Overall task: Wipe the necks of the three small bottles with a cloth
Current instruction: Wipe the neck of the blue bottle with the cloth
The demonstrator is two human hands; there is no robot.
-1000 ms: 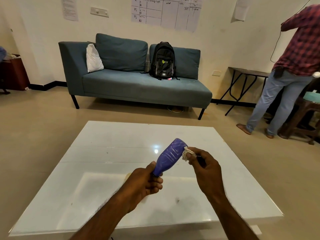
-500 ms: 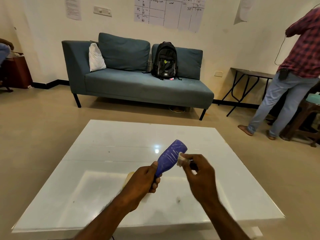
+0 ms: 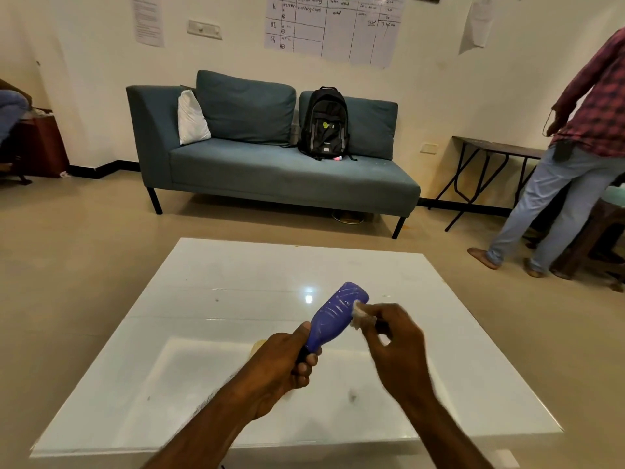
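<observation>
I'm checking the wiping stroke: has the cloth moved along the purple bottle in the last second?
Yes. The cloth in the right hand has slid from the purple bottle's far end down its side, toward the left hand.

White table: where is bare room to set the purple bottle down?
The white table is bare across its far half toward the sofa and along its left side. The near middle is crowded: left hand, purple bottle, right hand with cloth.
</observation>
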